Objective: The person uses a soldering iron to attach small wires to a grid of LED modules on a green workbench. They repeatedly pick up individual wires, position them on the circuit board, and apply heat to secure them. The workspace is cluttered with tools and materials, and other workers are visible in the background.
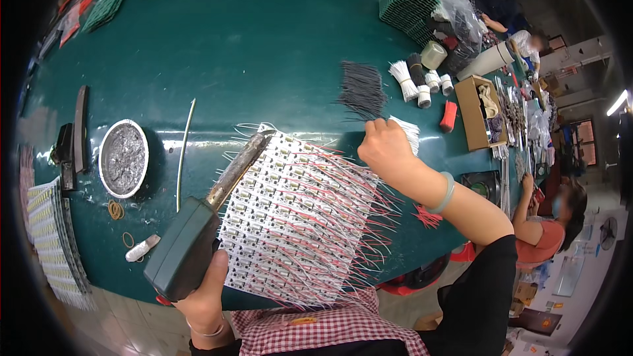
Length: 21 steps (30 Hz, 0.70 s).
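At the far left, a stack of yellow-and-white circuit panels (58, 247) lies by the table edge. Next come a long dark strip (81, 128) and a white-rimmed bowl (101, 161) with a silvery grey, crusty inside; tan rubber bands (116, 209) lie just below it. A pale, thin rod (185, 158) lies on the green tabletop (250, 46) to the right of the bowl. The left hand (203, 296) is wrapped around a dark green soldering gun (181, 247), thumb along its side, the gun's metal shaft slanting up over the left edge of a white circuit-board panel (290, 217). That panel lies in front of the person, with red and white wires (369, 224) fanning off its right side. The right hand (388, 145) is curled near the panel's upper right, beside black wires (362, 89) and white wires (407, 133); I cannot tell whether its hidden fingertips pinch anything. Farther right are 1 red bundle (448, 117) and 1 open cardboard box (469, 115)
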### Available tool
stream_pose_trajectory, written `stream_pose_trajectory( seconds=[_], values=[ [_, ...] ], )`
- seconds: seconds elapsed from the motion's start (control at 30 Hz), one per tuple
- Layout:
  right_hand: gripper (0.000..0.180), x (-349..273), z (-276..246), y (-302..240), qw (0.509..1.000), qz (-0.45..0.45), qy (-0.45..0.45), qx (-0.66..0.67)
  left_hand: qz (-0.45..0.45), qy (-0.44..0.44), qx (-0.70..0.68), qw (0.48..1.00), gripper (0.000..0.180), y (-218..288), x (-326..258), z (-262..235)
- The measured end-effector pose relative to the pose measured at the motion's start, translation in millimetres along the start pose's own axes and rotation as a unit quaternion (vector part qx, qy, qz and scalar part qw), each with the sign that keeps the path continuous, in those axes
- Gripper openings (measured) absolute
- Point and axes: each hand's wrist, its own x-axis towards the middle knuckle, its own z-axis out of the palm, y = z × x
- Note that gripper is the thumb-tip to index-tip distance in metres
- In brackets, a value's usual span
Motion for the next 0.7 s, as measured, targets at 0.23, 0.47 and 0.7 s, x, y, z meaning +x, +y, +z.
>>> stream_pose_trajectory(
  seconds=[0.23, 0.47, 0.7],
  values=[
    [0.027, -8, 10, 4, 0.992, 0.074, 0.019, 0.103, 0.014, -0.02, 0.008, 1.0, 0.051, -9, 1, -4],
    [0.038, -21, -9, 15, 0.898, 0.131, 0.016, 0.419, 0.034, -0.034, 0.02, 0.999, 0.051, -15, 4, -7],
    [0.017, -21, 10, 10, 0.948, 0.078, 0.108, 0.288, -0.037, -0.059, 0.016, 0.997, 0.056, -15, 3, -13]
  ],
)
